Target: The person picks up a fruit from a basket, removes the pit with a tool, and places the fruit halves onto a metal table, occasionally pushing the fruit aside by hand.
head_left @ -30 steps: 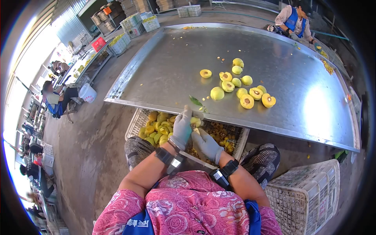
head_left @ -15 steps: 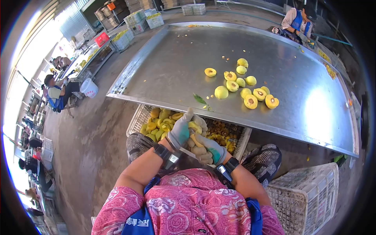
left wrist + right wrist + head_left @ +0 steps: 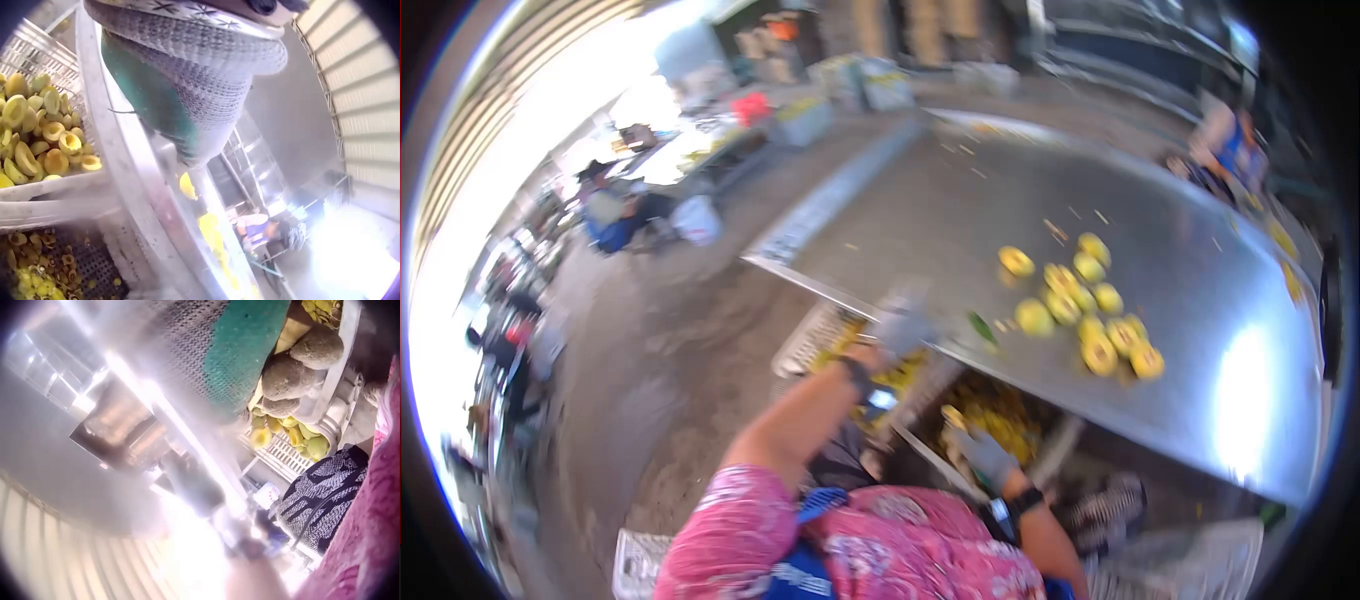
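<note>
Blurred in the head view, my gloved left hand is over the metal table's near edge, above a crate of yellow fruit halves. The left wrist view shows the glove from behind; its fingertips and anything in them are hidden. My gloved right hand is above the crate of pits and scraps, its dirty fingers curled around a wooden handle. A small yellowish end shows beyond that hand. Whole and cut yellow-green fruits lie grouped on the table.
The large metal table spans the front, with a green leaf near its edge. An empty-looking crate is at lower left, another at lower right. People sit at the left and far right.
The head view has turned and blurred. My hands, together on a fruit half a second ago, are now apart: the left over the fruit crate side, the right over the pits.
</note>
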Demonstrator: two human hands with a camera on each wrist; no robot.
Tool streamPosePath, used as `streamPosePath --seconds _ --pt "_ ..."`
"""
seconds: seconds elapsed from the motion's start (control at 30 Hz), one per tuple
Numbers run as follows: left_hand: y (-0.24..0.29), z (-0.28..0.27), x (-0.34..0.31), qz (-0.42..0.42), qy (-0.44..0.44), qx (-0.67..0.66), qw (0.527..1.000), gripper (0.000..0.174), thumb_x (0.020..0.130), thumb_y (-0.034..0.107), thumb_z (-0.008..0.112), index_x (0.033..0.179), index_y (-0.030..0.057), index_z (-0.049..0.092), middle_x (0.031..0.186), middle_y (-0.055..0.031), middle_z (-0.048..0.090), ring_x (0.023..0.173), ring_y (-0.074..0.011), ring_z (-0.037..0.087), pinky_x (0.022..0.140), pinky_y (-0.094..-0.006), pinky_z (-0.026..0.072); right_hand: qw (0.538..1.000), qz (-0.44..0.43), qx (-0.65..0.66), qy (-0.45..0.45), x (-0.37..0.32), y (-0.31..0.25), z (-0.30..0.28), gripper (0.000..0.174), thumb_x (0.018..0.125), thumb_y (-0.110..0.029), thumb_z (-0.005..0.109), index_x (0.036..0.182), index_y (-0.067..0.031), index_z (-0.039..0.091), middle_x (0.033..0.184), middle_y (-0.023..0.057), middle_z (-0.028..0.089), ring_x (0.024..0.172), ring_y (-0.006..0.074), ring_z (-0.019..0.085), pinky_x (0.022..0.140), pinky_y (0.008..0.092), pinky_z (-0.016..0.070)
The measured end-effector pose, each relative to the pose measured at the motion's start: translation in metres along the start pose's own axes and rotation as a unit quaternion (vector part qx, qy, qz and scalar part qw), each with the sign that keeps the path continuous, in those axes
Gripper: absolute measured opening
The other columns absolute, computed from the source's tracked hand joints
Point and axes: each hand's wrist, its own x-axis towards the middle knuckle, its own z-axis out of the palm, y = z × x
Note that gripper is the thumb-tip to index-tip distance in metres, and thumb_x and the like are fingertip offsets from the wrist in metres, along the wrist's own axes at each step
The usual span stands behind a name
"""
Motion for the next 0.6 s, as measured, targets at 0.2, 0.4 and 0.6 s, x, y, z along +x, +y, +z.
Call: streamPosePath --seconds 0.2,0.4,0.6 --pt "0.053 0.062 0.050 0.174 -0.089 0.093 0.976 0.043 0.087 0.040 0.053 0.117 0.0107 0.065 0.110 -0.0213 0.063 0.104 -0.0387 0.061 0.094 -0.0465 0.0480 0.992 0.023 0.120 0.028 -0.022 -0.037 0.007 0.026 0.100 -0.035 0.052 0.100 -0.0098 0.053 0.062 0.0000 0.048 0.038 0.0093 0.039 0.034 0.0260 0.0336" --pt "0.075 0.083 0.045 0.188 -0.278 0.003 0.942 0.046 0.095 0.044 0.044 0.117 0.0105 0.067 0.117 -0.0148 0.066 0.111 -0.0347 0.060 0.097 -0.0438 0.0457 0.970 0.012 0.219 -0.101 -0.036 -0.030 -0.013 0.034 0.101 -0.042 0.051 0.107 -0.0088 0.056 0.061 0.0019 0.049 0.037 0.0124 0.038 0.037 0.0289 0.0314" --pt "0.080 0.063 0.031 0.169 -0.272 -0.024 0.947 0.041 0.093 0.041 0.048 0.115 0.0116 0.066 0.111 -0.0140 0.068 0.108 -0.0337 0.061 0.094 -0.0426 0.0466 0.984 0.051 0.165 -0.044 -0.043 -0.022 -0.013 0.032 0.101 -0.040 0.051 0.105 -0.0089 0.055 0.061 0.0024 0.049 0.037 0.0122 0.037 0.037 0.0293 0.0313"
